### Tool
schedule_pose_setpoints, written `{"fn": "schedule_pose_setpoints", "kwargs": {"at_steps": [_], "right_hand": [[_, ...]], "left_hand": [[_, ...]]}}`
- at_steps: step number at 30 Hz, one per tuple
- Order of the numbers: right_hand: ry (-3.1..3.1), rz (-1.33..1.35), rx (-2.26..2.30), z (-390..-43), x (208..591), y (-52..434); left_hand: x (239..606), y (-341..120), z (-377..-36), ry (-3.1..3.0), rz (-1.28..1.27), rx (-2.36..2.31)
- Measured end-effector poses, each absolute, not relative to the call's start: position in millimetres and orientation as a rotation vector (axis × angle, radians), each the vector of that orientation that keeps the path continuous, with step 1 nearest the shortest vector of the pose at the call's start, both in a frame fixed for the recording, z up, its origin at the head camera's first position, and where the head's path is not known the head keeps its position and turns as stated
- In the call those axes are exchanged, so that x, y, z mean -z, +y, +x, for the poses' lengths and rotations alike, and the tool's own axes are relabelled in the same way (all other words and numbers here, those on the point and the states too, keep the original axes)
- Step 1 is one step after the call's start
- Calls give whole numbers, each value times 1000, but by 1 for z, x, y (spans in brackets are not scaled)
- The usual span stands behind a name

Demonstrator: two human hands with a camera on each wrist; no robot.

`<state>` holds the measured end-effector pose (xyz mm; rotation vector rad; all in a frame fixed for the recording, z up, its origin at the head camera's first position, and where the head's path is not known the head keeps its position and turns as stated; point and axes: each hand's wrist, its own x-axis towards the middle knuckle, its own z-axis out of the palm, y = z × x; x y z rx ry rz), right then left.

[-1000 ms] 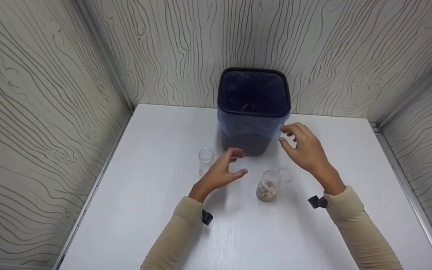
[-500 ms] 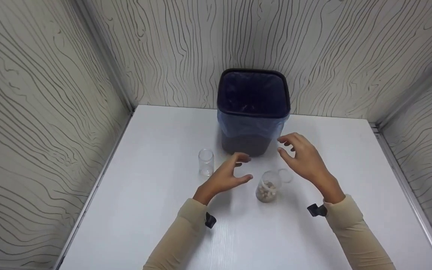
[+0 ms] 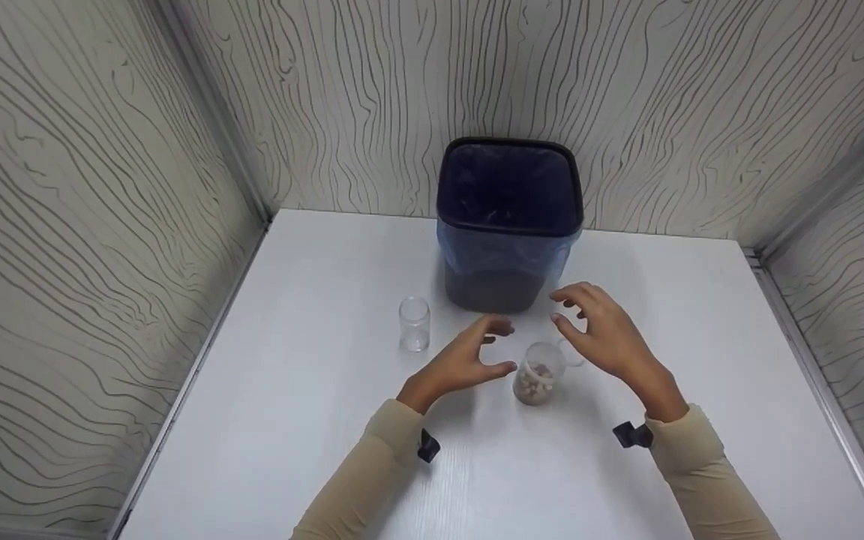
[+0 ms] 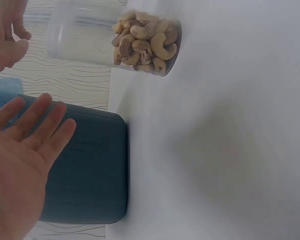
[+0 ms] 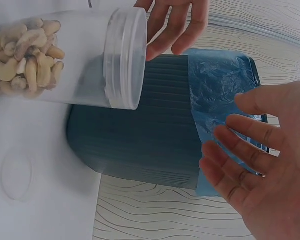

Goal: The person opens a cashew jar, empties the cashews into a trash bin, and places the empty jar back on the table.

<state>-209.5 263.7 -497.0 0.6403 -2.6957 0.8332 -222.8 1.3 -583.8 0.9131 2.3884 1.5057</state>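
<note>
A clear jar (image 3: 533, 386) partly filled with cashews (image 4: 147, 42) stands upright on the white table. A translucent, ribbed cap or rim (image 5: 125, 57) tops it in the right wrist view. My left hand (image 3: 464, 360) hovers to the jar's left, fingers loosely bent and thumb apart, holding nothing. On the other side, beyond and right of the jar, my right hand (image 3: 604, 330) is also in the air with relaxed fingers. Neither touches the jar. A thin clear ring or lid (image 5: 17, 172) lies flat beside it, partly hidden by my right hand in the head view.
Behind the hands stands a dark bin (image 3: 496, 281) with a blue liner bag (image 5: 222, 85) over its rim. An empty clear jar (image 3: 415, 326) stands on the table (image 3: 312, 315) left of my left hand. Wood-patterned panels (image 3: 372, 105) enclose the table.
My left hand has moved right and nearer, away from the empty jar and towards the cashew jar. My right hand has come down from beside the bin towards the same jar.
</note>
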Motion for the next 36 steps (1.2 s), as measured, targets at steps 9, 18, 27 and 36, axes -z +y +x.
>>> {"fn": "schedule_pose_setpoints", "kwargs": {"at_steps": [9, 18, 27, 36], "right_hand": [[-2730, 657, -837, -203, 508, 261], [-2742, 708, -842, -198, 518, 259], [-2821, 737, -863, -194, 524, 257], [-2885, 724, -906, -190, 532, 252]], "left_hand": [[593, 10, -220, 2357, 937, -1484], [603, 18, -218, 2333, 946, -1457], [611, 23, -217, 2298, 947, -1451], [619, 29, -215, 2289, 946, -1423]]}}
